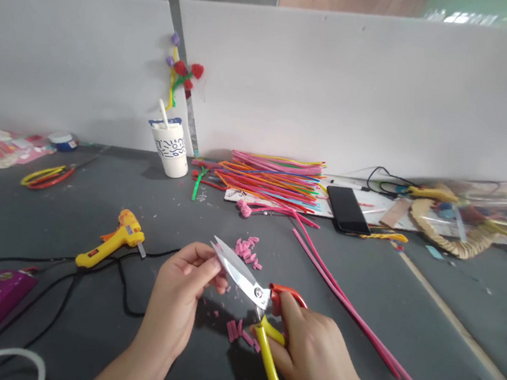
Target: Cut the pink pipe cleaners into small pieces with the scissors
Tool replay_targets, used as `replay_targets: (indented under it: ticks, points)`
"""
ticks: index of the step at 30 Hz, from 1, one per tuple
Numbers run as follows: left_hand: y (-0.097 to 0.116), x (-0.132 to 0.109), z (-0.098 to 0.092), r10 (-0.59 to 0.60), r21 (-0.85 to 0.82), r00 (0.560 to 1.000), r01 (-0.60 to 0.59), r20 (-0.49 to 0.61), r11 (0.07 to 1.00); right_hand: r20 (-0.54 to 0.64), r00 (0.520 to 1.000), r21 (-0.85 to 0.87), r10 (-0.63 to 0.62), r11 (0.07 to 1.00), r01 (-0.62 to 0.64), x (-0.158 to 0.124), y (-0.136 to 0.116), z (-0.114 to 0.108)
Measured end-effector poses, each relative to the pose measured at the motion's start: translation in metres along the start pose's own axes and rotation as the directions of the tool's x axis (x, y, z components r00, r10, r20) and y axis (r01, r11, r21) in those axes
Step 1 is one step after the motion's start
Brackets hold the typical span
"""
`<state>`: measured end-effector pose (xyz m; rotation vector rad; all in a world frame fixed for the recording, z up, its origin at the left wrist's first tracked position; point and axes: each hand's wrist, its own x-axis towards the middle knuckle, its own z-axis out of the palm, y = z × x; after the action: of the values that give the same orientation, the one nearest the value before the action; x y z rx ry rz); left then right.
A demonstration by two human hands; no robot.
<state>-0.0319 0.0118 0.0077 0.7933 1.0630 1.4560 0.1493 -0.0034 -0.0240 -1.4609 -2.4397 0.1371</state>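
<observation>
The right grip (318, 353) curls closed round the scissors (258, 292) above the worktop (213, 209); the left grip (183, 288) is pinched beside the blades (233, 264), its hold unclear; a misjudged snip could nick it.

Spanning lower frame as dark grey tabletop (51, 218); carrying pink snippets (247, 252) near centre, yellow glue gun (111, 245) left, white cup (173, 157) upper left, pink stems (361, 313) lower right.

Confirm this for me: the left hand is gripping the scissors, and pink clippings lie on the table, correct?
Not quite: the head view shows the right hand gripping the scissors. Pink clippings do lie on the table.
</observation>
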Motion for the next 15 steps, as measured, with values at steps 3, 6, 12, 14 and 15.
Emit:
replay_targets:
  ticks: [3,6,12,14,15]
  points:
    - [-0.0005,0.0006,-0.0002,-0.002,-0.008,1.000,0.002,0.004,1.000,-0.001,1.000,0.003,-0.009,1.000,0.009,-0.0007,0.0003,0.0002]
    - [-0.0008,0.0008,0.0002,-0.006,-0.013,1.000,0.006,0.005,1.000,-0.002,1.000,0.000,-0.017,1.000,0.017,-0.0007,0.0003,0.0004]
    - [-0.0006,-0.0001,0.0002,0.006,0.003,1.000,-0.006,0.001,1.000,-0.002,1.000,0.002,-0.015,1.000,0.015,-0.0010,-0.0002,-0.0004]
    - [-0.0007,0.0001,-0.0004,0.017,0.012,1.000,-0.017,0.001,1.000,0.016,1.000,0.012,0.005,1.000,-0.006,-0.0013,0.0003,-0.0002]
    - [-0.0008,0.0002,-0.0007,0.022,0.015,1.000,-0.022,0.000,1.000,0.028,0.999,0.020,0.019,1.000,-0.020,-0.0012,0.0006,0.0000]
